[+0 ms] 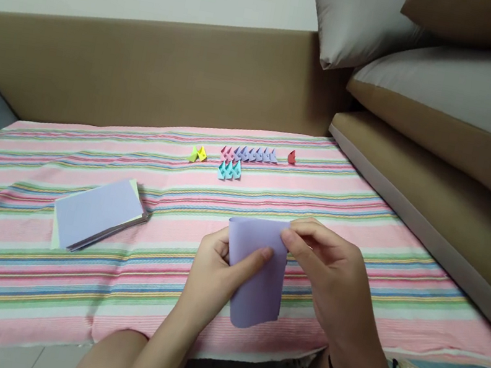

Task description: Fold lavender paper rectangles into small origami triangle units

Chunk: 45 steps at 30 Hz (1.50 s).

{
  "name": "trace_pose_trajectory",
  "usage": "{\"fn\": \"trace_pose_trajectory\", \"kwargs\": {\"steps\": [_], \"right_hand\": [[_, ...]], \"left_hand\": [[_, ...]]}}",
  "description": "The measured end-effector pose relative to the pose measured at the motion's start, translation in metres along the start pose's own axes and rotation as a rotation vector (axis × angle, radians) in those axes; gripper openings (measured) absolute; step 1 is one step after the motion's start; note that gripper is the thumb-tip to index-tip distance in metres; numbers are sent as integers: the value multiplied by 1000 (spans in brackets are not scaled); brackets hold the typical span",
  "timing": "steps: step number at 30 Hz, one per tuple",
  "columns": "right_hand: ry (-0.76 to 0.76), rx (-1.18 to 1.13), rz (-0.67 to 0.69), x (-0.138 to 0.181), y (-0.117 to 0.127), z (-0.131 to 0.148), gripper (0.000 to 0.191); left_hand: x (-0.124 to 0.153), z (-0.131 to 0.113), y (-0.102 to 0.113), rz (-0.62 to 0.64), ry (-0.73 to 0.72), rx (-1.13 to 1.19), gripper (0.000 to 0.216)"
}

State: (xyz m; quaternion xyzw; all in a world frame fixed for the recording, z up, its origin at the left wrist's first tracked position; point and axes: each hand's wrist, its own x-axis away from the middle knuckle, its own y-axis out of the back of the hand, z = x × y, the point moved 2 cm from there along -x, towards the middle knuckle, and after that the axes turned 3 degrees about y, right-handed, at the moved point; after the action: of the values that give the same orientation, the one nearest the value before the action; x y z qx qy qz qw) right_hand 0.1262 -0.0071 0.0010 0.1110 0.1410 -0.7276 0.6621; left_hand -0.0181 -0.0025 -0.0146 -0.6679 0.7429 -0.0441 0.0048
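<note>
A sheet of purple paper (255, 292), bent over on itself with a rounded fold at the left, is held up in front of me. My left hand (226, 269) grips it from the left, thumb across the front and fingers behind. At the sheet's upper right corner, my right hand (330, 267) pinches the edge between thumb and fingertips. To the left, a stack of paper sheets (99, 213) lies on the striped cloth (147, 318), with a purple sheet on top and pale green edges showing.
Small folded paper pieces stand farther back: yellow ones (198, 154), a pink and purple row (250, 155), turquoise ones (229, 171) and a red one (292, 157). Grey and brown cushions (457, 100) are piled at the right. A brown backrest (151, 74) runs behind.
</note>
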Motion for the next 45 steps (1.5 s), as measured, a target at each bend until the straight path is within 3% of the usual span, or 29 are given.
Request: {"fn": "trace_pose_trajectory", "kwargs": {"steps": [18,25,45], "right_hand": [[-14,-37,7,0,0,-2,12],[-10,47,-30,0,-1,-3,13],[-144,59,-44,-2,-1,-17,14]], "left_hand": [[0,2,0,1,43,11,22],[1,1,-1,-2,47,8,20],[-5,13,-1,24,214,139,24]]}}
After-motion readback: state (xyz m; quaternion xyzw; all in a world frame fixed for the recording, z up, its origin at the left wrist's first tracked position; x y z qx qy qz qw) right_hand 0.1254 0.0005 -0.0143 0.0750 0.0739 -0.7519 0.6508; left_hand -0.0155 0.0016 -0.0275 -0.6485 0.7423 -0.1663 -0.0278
